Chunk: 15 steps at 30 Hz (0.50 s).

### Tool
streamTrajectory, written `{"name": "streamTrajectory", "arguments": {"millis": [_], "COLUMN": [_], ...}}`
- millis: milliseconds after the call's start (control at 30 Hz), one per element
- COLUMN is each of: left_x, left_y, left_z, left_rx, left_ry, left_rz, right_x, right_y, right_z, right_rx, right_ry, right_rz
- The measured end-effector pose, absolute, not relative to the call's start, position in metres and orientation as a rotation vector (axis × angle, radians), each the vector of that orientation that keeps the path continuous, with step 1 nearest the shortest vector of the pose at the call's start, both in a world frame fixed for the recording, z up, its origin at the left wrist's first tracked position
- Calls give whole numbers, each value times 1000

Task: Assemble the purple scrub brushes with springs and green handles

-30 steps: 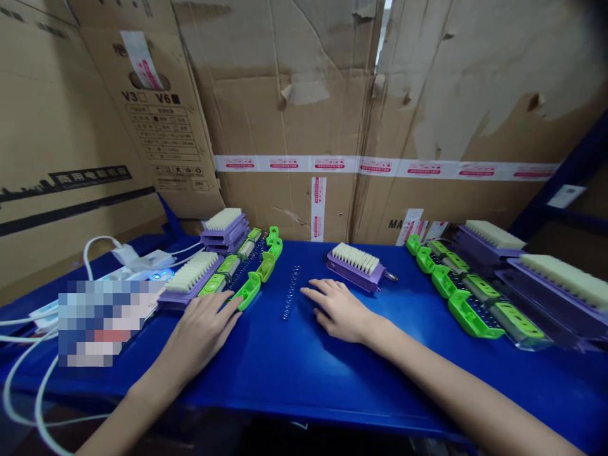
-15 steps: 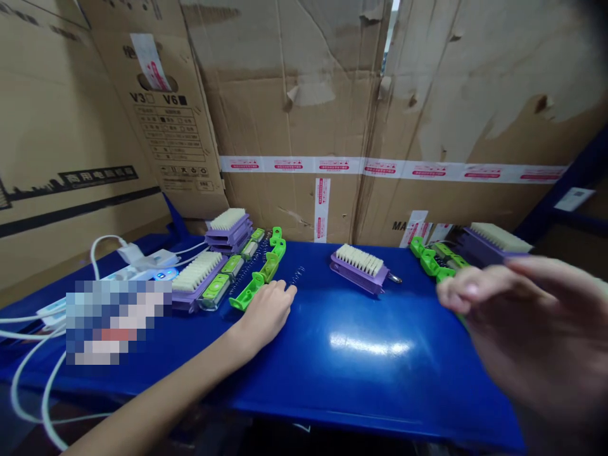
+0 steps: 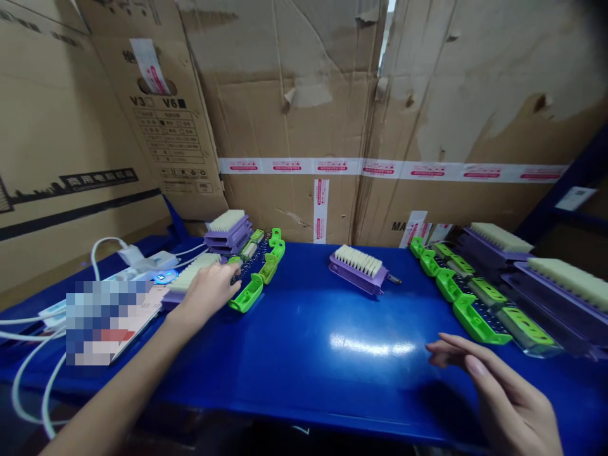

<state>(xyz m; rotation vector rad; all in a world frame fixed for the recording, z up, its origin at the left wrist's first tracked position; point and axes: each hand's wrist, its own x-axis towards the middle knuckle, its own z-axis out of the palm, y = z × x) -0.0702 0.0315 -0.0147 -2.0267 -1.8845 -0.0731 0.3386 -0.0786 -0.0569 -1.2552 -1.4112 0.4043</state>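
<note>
My left hand (image 3: pixel 209 290) reaches to the left group of parts. It rests on a purple brush with pale bristles (image 3: pixel 190 275), fingers curled together, their tips by a clear and green piece (image 3: pixel 236 258). What they hold is hidden. A green plastic clip (image 3: pixel 247 294) lies just right of this hand. My right hand (image 3: pixel 498 386) hovers low at the near right with its fingers stretched out to the left, holding nothing. A single purple brush (image 3: pixel 358 266) lies alone at the middle back of the blue table (image 3: pixel 332 342).
A stack of purple brushes (image 3: pixel 228 228) and more green clips (image 3: pixel 272 253) stand at the back left. A row of green clips (image 3: pixel 475 313) and large purple brushes (image 3: pixel 565 282) fills the right side. A white power strip with cables (image 3: pixel 147 261) lies far left. Cardboard boxes (image 3: pixel 308 95) wall the back.
My left hand slid right to the line of small springs, then back left onto the brush; the springs no longer show mid-table. My right hand lifted off the table and came down at the near right.
</note>
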Motion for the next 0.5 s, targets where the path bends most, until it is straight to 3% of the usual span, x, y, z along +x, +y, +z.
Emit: {"name": "streamTrajectory", "arguments": {"millis": [333,400,500], "left_x": [-70,-70,-70], "left_y": [33,29,10], "left_z": [-20,-16,-6], "left_rx": [-2020,-2037,-1995], "left_ry": [-1806,-1782,-1785], "left_rz": [-160,-326,-846], "right_x": [336,336,336], "right_y": [-74,-73,-74], "right_z": [-69,-70,-70], "right_rx": [-1248,-1251,-1260], "right_ry": [-1482,-1488,-1487], "right_rz": [488,503,515]}}
